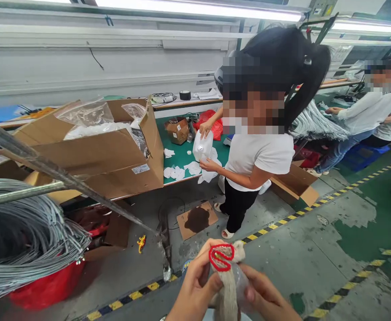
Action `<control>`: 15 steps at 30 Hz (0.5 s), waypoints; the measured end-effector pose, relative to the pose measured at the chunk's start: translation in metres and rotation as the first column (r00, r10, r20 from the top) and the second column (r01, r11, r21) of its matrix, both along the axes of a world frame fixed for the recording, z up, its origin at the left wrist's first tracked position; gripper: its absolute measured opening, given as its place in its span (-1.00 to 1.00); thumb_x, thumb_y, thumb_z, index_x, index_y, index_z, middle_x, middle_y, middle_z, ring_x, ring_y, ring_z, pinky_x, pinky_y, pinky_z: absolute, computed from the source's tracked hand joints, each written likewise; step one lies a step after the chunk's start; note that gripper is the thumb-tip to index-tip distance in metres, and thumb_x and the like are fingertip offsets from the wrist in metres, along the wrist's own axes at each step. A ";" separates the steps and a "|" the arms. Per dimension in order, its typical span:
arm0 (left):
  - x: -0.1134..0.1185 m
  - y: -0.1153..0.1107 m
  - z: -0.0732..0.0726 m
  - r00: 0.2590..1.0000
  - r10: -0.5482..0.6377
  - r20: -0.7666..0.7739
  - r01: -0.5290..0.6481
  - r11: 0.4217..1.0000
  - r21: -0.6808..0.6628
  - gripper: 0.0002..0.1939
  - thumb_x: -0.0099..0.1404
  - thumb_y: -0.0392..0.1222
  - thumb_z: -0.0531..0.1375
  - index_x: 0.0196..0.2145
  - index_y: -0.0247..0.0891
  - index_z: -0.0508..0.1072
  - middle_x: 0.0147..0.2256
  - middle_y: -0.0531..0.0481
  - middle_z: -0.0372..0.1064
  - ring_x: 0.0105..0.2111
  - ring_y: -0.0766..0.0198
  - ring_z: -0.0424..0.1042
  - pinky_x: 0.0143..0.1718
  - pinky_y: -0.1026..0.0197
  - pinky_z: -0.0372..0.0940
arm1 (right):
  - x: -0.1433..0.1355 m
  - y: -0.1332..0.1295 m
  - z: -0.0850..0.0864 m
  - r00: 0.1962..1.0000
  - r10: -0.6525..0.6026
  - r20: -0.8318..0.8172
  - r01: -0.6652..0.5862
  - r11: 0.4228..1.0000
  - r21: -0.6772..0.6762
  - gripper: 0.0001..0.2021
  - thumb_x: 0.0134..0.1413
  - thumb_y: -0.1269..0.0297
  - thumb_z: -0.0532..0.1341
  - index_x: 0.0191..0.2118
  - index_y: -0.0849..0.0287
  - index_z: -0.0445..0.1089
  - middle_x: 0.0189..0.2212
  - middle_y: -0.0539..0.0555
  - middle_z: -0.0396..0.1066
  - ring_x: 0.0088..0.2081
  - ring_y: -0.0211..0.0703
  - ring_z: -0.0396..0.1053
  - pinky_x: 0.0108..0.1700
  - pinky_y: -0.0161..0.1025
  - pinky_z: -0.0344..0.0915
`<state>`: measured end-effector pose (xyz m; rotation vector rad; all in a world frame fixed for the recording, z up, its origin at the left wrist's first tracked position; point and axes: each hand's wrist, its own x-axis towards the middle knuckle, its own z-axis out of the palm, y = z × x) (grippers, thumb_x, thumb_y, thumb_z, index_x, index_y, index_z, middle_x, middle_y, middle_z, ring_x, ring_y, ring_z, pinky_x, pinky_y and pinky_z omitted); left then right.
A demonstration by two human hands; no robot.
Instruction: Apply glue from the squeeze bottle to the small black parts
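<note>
At the bottom of the head view my left hand (198, 281) pinches a beige knit piece with a red stitched edge (227, 281), which looks like a work glove. Its red edge is folded into a curve and faces up between my hands. From the other side, my right hand (265, 292) closes on a translucent, whitish plastic piece (241, 281) pressed against the knit. I cannot tell whether that plastic is a bag or a container. A pale round rim (245, 317) shows partly below my hands.
A co-worker (258, 151) stands at the green bench holding a white plastic jug (202, 145). A large open carton (115, 165) sits on the bench at left. Wire bundles (38, 236) and a metal bar (65, 178) stick in from the left. Stained cardboard (197, 219) lies on the floor.
</note>
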<state>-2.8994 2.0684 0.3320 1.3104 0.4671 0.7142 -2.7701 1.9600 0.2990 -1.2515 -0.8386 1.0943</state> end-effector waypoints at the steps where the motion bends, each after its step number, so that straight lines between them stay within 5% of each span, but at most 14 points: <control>1: 0.000 -0.001 -0.002 1.000 0.016 0.001 -0.016 1.000 -0.006 -0.50 0.28 0.24 0.23 -0.09 -0.22 0.61 -0.09 -0.20 0.42 -0.06 0.02 0.37 0.02 0.18 0.27 | 0.000 0.002 -0.004 0.999 -0.038 0.038 0.037 0.999 0.026 -0.48 0.14 -0.28 0.14 -0.09 0.04 0.52 -0.44 0.06 0.51 -0.46 -0.11 0.43 -0.39 -0.23 0.34; 5: 0.001 -0.008 -0.015 0.999 0.046 -0.012 -0.047 0.996 -0.072 -0.54 0.22 0.19 0.31 -0.17 -0.26 0.63 -0.12 -0.19 0.40 -0.11 0.05 0.38 -0.02 0.20 0.29 | 0.002 0.009 -0.021 0.976 -0.159 0.146 0.146 0.984 0.097 -0.66 0.05 -0.02 0.36 -0.15 0.06 0.40 -0.12 0.15 0.48 -0.10 -0.03 0.42 -0.05 -0.17 0.30; 7: 0.000 -0.012 -0.025 0.999 0.048 -0.013 -0.050 0.986 -0.160 -0.51 0.14 0.21 0.36 -0.21 -0.29 0.64 -0.16 -0.19 0.42 -0.16 0.07 0.40 -0.10 0.23 0.33 | 0.000 0.007 -0.024 0.975 -0.152 0.160 0.139 0.986 0.089 -0.66 0.04 0.02 0.37 -0.15 0.05 0.35 -0.19 0.12 0.48 -0.20 -0.07 0.43 -0.13 -0.21 0.31; 11: -0.001 -0.021 -0.044 0.998 0.056 -0.031 -0.062 0.963 -0.261 -0.42 0.09 0.28 0.36 -0.15 -0.26 0.62 -0.18 -0.19 0.49 -0.19 0.04 0.45 -0.08 0.13 0.35 | -0.007 -0.009 -0.022 0.992 -0.080 0.099 0.078 0.997 0.024 -0.47 0.09 -0.31 0.16 -0.12 0.08 0.33 -0.48 -0.03 0.38 -0.56 -0.23 0.24 -0.53 -0.34 0.17; 13: -0.001 -0.022 -0.051 0.997 0.055 -0.046 -0.066 0.957 -0.282 -0.39 0.08 0.30 0.36 -0.11 -0.25 0.61 -0.18 -0.20 0.52 -0.16 0.00 0.47 -0.01 0.07 0.33 | -0.007 -0.017 -0.020 0.994 -0.074 0.074 0.074 0.997 0.000 -0.47 0.30 -0.23 -0.08 -0.15 0.12 0.38 -0.56 -0.05 0.29 -0.61 -0.26 0.15 -0.58 -0.35 0.11; 15: 0.001 -0.022 -0.056 0.996 0.059 -0.062 -0.074 0.957 -0.281 -0.39 0.08 0.30 0.36 -0.09 -0.23 0.60 -0.16 -0.20 0.53 -0.10 -0.03 0.46 0.02 0.06 0.31 | -0.004 -0.023 -0.020 0.991 -0.102 0.090 0.102 0.995 0.006 -0.55 0.36 -0.08 -0.05 -0.15 0.14 0.42 -0.51 -0.01 0.32 -0.54 -0.23 0.24 -0.49 -0.33 0.22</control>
